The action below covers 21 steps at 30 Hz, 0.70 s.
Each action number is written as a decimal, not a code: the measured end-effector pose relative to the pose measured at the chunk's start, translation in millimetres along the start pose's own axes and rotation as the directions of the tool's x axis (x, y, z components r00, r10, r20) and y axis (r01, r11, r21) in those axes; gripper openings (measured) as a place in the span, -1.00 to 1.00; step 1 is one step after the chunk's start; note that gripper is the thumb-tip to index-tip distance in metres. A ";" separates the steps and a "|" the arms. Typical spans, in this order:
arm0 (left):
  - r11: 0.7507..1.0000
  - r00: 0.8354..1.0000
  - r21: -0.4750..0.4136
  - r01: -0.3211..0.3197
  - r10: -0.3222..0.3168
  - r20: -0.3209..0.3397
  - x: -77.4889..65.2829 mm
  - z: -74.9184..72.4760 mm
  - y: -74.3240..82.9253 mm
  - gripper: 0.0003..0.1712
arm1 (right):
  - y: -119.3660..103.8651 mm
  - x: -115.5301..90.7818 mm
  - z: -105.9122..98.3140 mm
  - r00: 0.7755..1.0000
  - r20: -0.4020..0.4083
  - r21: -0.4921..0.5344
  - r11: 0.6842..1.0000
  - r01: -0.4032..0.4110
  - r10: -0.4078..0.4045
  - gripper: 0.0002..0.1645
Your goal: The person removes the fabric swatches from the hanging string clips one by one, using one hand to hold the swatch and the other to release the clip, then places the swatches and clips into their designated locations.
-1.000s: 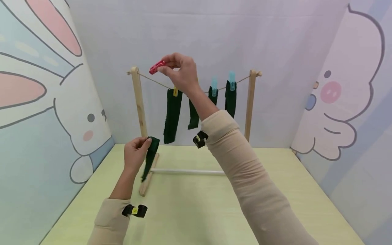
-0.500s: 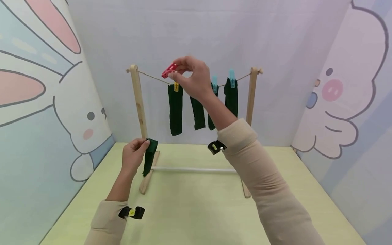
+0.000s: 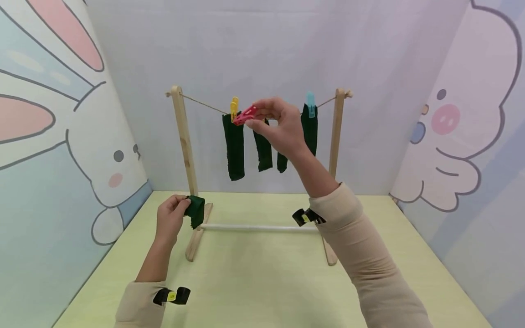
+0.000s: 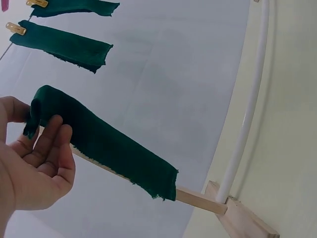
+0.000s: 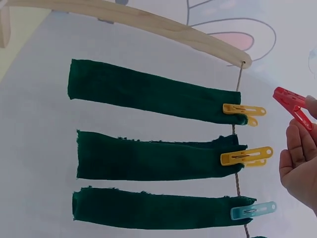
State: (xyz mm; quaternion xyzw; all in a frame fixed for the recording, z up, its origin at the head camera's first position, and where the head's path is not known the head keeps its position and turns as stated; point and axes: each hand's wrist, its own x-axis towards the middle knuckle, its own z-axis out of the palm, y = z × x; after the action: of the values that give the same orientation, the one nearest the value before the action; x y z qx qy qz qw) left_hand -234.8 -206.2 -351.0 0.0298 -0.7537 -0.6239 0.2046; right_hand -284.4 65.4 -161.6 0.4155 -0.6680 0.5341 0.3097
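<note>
My left hand pinches one end of a dark green cloth strip, left of and below the hanging row. In the left wrist view this cloth folds over at the fingers and its long end hangs free. My right hand holds a red clothespin between thumb and fingers, in front of the line. Several green cloth strips hang from the rope. Two yellow clothespins and a blue clothespin clip strips in the right wrist view. My right hand hides part of the row in the head view.
Wooden posts hold the rope at both ends, with wooden feet on the pale yellow table. A white rod joins the feet low down. Walls with cartoon animals stand at both sides, a plain one behind.
My right hand has moved right and then down with the red clothespin. The left hand has shifted slightly left and down, still pinching the cloth strip.
</note>
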 end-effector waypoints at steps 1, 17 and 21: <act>1.000 1.000 -0.008 0.010 -0.010 -0.003 -1.1 -0.7 -1.3 -0.72 | 0.9 -2.9 -1.2 1.000 0.002 -0.001 1.000 0.016 -0.016 -0.67; 0.991 0.999 -0.128 0.049 -0.050 -0.006 -11.4 0.6 -28.2 -0.82 | 19.3 -47.6 -35.0 0.999 -0.040 0.043 0.999 -0.026 0.028 -0.68; 0.981 0.999 -0.193 0.032 -0.023 0.045 -12.2 1.3 -37.1 -0.79 | 26.6 -60.4 -43.4 0.996 -0.062 0.046 0.997 -0.054 0.057 -0.68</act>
State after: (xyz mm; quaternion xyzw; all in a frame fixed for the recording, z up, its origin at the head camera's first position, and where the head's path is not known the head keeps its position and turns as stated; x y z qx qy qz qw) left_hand -231.9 -209.5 -389.8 0.0069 -0.6930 -0.6976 0.1819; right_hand -281.3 123.4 -215.2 0.3864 -0.6572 0.5700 0.3063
